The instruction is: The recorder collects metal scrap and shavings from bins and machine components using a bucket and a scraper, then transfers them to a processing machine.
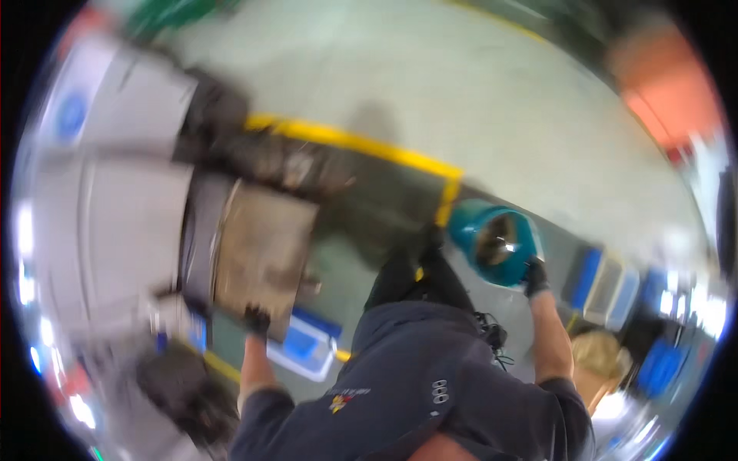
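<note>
Nearest the head camera is the person's dark shirt [430, 384], with both forearms reaching up out of it. The left hand [257, 319], gloved black, grips the lower edge of a worn grey panel [265, 250] on the big grey machine [115, 200]; its fingers are curled on that edge. The right hand [535, 276], also gloved, is closed on the rim of a teal cup [492, 242], tilted with its mouth toward the camera, well apart from the panel and above the green floor [477, 100] near the yellow line [361, 142]. The picture is blurred, so finer details cannot be told. To do this well, I judge the left hand should steady the panel while the cup is kept level enough not to spill.
</note>
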{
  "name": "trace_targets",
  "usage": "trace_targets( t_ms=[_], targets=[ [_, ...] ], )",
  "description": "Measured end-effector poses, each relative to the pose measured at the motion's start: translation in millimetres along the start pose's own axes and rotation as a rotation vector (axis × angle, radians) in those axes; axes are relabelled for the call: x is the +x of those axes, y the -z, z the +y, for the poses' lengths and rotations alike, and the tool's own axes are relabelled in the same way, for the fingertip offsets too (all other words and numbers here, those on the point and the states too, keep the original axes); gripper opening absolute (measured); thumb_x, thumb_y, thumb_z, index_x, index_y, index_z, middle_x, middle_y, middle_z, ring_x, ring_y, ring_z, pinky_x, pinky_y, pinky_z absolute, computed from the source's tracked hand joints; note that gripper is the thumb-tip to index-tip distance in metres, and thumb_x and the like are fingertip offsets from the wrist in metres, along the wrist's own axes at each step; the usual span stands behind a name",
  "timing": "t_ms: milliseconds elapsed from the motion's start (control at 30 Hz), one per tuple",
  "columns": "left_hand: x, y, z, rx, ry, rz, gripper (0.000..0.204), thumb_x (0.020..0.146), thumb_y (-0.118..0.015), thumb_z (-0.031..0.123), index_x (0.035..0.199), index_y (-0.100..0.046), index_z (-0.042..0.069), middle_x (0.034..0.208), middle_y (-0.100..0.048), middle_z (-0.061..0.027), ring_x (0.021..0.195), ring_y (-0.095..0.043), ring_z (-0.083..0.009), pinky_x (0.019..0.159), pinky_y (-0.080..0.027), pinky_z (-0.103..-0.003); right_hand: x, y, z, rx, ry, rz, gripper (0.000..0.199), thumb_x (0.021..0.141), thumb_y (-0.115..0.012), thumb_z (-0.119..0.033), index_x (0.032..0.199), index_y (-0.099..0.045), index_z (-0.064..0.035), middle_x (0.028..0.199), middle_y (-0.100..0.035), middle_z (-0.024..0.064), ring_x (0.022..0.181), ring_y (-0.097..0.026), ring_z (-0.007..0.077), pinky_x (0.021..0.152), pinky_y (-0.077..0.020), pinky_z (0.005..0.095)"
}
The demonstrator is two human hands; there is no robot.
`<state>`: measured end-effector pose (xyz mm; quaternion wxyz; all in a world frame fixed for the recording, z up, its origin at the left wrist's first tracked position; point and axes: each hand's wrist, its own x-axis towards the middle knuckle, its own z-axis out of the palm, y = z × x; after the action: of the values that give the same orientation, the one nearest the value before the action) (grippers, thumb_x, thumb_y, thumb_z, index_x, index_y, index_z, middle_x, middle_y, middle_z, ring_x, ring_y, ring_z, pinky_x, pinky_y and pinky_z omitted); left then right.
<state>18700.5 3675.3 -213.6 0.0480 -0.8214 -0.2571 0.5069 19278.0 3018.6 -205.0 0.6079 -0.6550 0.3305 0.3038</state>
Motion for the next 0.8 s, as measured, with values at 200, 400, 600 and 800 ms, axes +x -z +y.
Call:
trace_targets(
  t_ms=[200,400,600,800],
  targets=[
    [91,224,31,0.886,-0.384,0.438,0.032,0.091,-0.036,0.034,0.11,-0.06,0.021,0.117,-0.055,-0.0004,0.111,-0.05,-0.0183,0.098,-0.032,-0.048,-123,-17,-20,0.327,-0.026,0.186,0.016,0.085,-0.052,-0.021,0.085,-0.062,-0.0085,0.069,-0.054,0.0057,0.052,-0.046,0.0152,0.044,-0.0375,0.0296],
    [166,409,132,-1.016,-0.582,-0.049,0.044,0.092,-0.031,0.046,0.113,-0.053,0.015,0.117,-0.055,-0.0091,0.112,-0.048,-0.0244,0.099,-0.031,-0.046,-173,47,114,0.117,0.3,0.534,0.011,0.082,-0.059,-0.015,0.087,-0.062,-0.0054,0.069,-0.055,0.0058,0.053,-0.049,0.0159,0.045,-0.0387,0.03],
    [161,482,267,-1.437,-0.494,-0.255,0.058,0.087,-0.042,0.057,0.115,-0.05,0.007,0.108,-0.054,-0.0176,0.088,-0.056,-0.0318,0.082,-0.045,-0.044,-202,84,303,0.442,-0.031,0.717,0.017,0.084,-0.059,-0.018,0.093,-0.062,-0.0045,0.078,-0.061,0.0073,0.059,-0.053,0.0182,0.053,-0.0434,0.032],
    [96,467,409,-1.071,-0.527,-0.384,0.068,0.086,-0.043,0.059,0.124,-0.041,0.002,0.111,-0.052,-0.0191,0.097,-0.053,-0.0354,0.087,-0.045,-0.047,-264,86,427,0.871,-0.135,1.064,0.022,0.08,-0.062,-0.024,0.094,-0.063,-0.0075,0.081,-0.062,0.0068,0.066,-0.056,0.0199,0.057,-0.0464,0.0365]
  ],
)
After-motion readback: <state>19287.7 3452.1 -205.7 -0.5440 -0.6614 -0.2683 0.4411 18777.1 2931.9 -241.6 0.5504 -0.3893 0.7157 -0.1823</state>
